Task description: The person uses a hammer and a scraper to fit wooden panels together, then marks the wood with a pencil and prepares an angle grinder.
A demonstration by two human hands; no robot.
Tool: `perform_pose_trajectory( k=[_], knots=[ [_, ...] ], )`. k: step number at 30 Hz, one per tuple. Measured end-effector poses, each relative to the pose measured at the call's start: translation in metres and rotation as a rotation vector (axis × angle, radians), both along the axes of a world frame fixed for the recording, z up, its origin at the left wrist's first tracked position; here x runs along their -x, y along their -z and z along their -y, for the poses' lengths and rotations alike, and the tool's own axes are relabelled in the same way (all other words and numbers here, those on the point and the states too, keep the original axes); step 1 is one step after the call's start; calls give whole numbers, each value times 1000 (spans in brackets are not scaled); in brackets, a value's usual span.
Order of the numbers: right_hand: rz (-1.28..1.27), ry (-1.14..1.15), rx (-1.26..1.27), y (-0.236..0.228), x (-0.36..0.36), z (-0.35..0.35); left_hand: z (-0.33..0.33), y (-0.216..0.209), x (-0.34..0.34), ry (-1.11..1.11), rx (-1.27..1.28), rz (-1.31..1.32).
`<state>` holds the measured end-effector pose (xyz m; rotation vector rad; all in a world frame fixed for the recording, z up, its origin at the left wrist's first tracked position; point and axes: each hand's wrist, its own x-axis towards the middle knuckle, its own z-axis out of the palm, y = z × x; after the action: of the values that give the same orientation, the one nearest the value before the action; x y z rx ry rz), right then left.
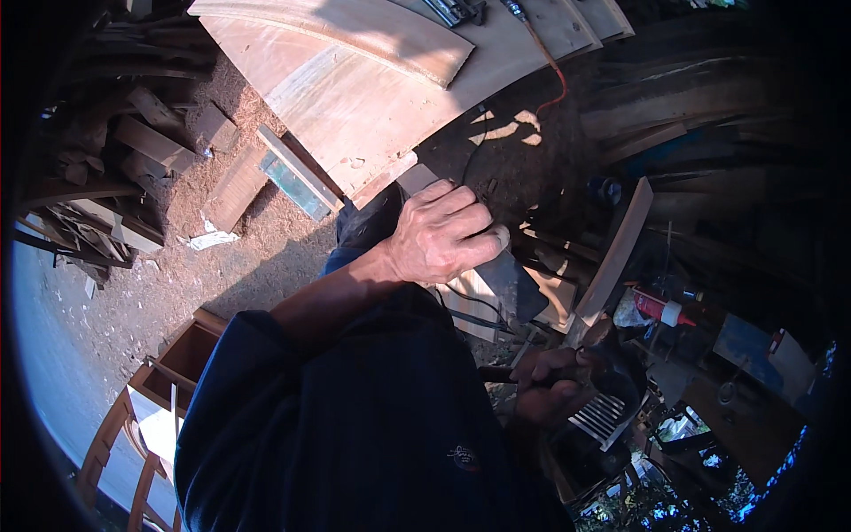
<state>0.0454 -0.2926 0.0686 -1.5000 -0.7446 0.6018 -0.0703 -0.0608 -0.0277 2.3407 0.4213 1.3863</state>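
Note:
My left hand [448, 232] is closed, knuckles up, over a narrow piece of wood [420, 179]. The wood's far end shows beyond the fingers, beside the near corner of a large pale wooden panel [355, 115]. Most of that piece is hidden under the hand. Lower right, in deep shadow, my right hand [551, 383] has its fingers curled against a dark rounded object [625, 377]. Pale slots show on the object's lower side; its kind is too dark to tell. Between the hands, a black cord [474, 297] runs past pale boards.
On the panel lie a curved board [355, 35] and a metal tool [455, 11]. A reddish cord [560, 84] hangs off its right side. Wood offcuts [155, 146] and sawdust cover the ground at left. A long strip of wood [616, 253] leans at right, near a red bottle [656, 306].

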Motion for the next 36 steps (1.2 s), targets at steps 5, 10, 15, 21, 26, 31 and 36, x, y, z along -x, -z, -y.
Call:
perform_pose_trajectory(
  k=[5, 10, 15, 21, 26, 31, 36],
  knots=[
    [-52, 139, 54, -12, 16, -18, -3, -4, -2, -20, 5, 43],
    [-159, 40, 120, -14, 5, -5, -8, -3, -3, -26, 62, 3],
    [-65, -74, -65, -3, -7, -7, -7, -2, -10, -44, 104, 25],
    [570, 95, 474, 36, -16, 24, -8, 2, -7, -66, 108, 12],
    [294, -2, 3, 15, -36, 21, -14, 2, -9, -69, 136, 27],
    [272, -190, 18, -9, -41, 5, -11, -3, -12, -89, 124, 34],
    [206, -119, -111, -22, -12, -26, -7, -3, -14, -88, 156, 63]
  ],
)
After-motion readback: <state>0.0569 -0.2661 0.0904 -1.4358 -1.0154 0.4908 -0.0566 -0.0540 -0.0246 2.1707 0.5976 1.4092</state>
